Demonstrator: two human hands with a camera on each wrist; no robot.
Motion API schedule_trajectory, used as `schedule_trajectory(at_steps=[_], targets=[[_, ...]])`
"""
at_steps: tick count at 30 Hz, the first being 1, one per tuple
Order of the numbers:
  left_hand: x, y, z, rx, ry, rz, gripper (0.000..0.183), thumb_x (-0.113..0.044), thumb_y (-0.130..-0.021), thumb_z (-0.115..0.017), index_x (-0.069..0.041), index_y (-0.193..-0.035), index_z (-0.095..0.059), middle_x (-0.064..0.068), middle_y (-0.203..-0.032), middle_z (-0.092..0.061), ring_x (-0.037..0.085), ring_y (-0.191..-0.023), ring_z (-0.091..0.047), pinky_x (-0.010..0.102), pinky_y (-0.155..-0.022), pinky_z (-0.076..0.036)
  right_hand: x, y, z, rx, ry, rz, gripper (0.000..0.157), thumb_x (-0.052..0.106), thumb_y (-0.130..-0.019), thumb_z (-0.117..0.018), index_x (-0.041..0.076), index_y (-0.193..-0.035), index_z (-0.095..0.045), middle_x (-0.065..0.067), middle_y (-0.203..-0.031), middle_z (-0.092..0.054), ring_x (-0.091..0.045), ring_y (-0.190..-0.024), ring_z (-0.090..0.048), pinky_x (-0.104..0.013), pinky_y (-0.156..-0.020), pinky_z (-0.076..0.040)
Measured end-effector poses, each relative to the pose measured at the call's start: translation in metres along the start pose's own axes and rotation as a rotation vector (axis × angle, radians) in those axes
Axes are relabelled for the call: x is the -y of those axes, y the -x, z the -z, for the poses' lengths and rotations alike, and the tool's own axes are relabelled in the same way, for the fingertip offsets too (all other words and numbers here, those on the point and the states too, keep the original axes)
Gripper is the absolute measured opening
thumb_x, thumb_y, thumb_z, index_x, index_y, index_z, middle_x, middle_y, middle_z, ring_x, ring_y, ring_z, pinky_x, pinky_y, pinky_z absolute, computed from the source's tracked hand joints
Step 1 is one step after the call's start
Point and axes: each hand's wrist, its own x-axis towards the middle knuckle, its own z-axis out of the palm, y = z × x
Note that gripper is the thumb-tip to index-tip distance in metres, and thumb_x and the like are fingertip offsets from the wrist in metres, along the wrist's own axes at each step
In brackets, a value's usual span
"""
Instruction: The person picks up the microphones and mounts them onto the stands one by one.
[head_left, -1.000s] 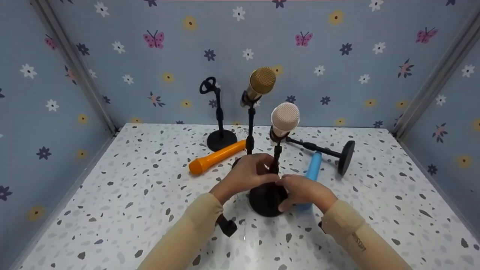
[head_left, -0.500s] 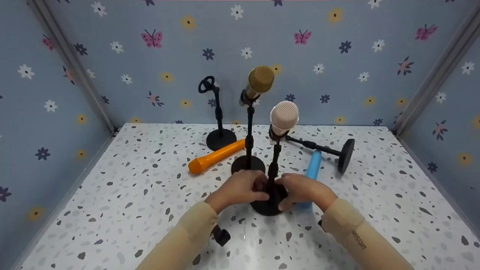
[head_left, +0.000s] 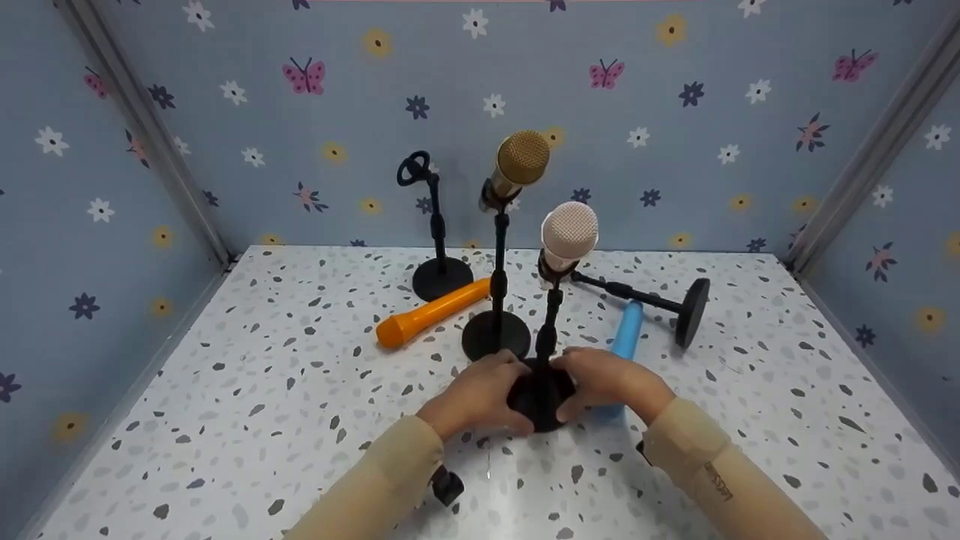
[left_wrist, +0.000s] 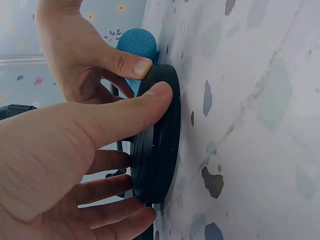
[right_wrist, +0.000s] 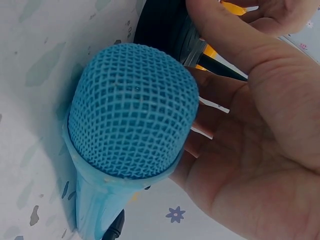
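Note:
A white microphone [head_left: 570, 232] sits in the clip of a black stand [head_left: 550, 337], which stands upright on its round base [left_wrist: 159, 165]. My left hand [head_left: 480, 396] grips the left side of that base, thumb on the rim and fingers spread along the far side in the left wrist view. From the right, my right hand [head_left: 609, 381] holds the same base between thumb and fingers. Just beside the right hand lies a blue microphone [right_wrist: 132, 110], partly hidden by it in the head view.
Behind stands a gold microphone [head_left: 523, 159] on its own black stand. An orange microphone [head_left: 431, 311] lies to the left, near an upright stand [head_left: 439, 247] with a bare clip. At right another stand [head_left: 651, 298] lies on its side. Patterned walls [head_left: 480, 75] enclose the speckled table [head_left: 300, 420].
My left hand has come down from the stand's pole to the edge of its base, uncovering the gold microphone's stand base. The right hand has stayed at the base.

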Motion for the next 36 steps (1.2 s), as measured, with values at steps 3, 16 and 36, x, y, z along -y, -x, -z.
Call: schedule_trajectory(at_steps=[3, 16, 36], targets=[[0.0009, 0.0005, -0.0014, -0.002, -0.010, -0.003, 0.074, -0.044, -0.072, -0.089, -0.012, -0.133, -0.064, -0.002, -0.126, -0.056, 0.018, -0.116, -0.052, 0.037, -0.104, -0.045, -0.0003, 0.0002, -0.0006, -0.001, 0.000, 0.002, 0.062, 0.029, -0.074, -0.092, -0.001, -0.122, -0.067, -0.011, -0.108, -0.067, -0.030, -0.099, -0.065, -0.047, -0.093, -0.052], [0.0015, 0.0043, -0.0021, -0.008, -0.065, -0.052, 0.072, -0.046, -0.077, -0.085, -0.010, -0.136, -0.064, 0.004, -0.129, -0.058, 0.021, -0.115, -0.055, 0.038, -0.103, -0.046, 0.0040, 0.0016, 0.0000, 0.008, -0.014, -0.034, 0.067, 0.029, -0.075, -0.091, -0.001, -0.128, -0.064, -0.011, -0.111, -0.066, -0.032, -0.103, -0.064, -0.048, -0.097, -0.051], [0.0004, 0.0040, -0.0011, 0.007, -0.071, -0.043, 0.072, -0.047, -0.079, -0.083, -0.009, -0.136, -0.063, 0.003, -0.132, -0.057, 0.021, -0.115, -0.054, 0.038, -0.103, -0.046, 0.0061, -0.0015, 0.0039, 0.042, 0.004, -0.062, 0.054, 0.029, -0.075, -0.091, 0.004, -0.116, -0.069, -0.004, -0.100, -0.067, -0.022, -0.091, -0.062, -0.045, -0.089, -0.052]])
